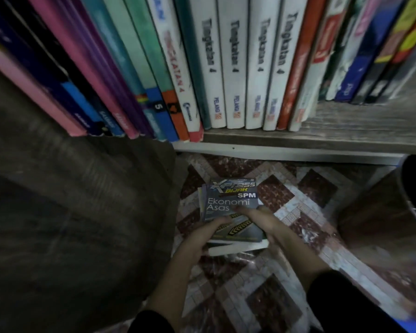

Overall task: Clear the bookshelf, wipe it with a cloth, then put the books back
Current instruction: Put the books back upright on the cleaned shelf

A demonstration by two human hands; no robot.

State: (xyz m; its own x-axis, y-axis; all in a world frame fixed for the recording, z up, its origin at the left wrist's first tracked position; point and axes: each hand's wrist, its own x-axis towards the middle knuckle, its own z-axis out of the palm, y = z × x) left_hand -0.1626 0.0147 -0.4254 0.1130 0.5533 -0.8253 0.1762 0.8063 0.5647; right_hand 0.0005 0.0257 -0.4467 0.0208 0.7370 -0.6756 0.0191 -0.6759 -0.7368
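Both hands grip a small stack (233,210) of books below the shelf (346,133), above the patterned tile floor (310,188). The left hand (199,239) and the right hand (269,224) curl round the stack's near corners, each thumb lying on the top cover, which reads "Xpress Bijak SPM Ekonomi Asas". On the shelf above stands a tight row of upright books (235,68). Brown fabric (70,212) hangs below the shelf's left end.
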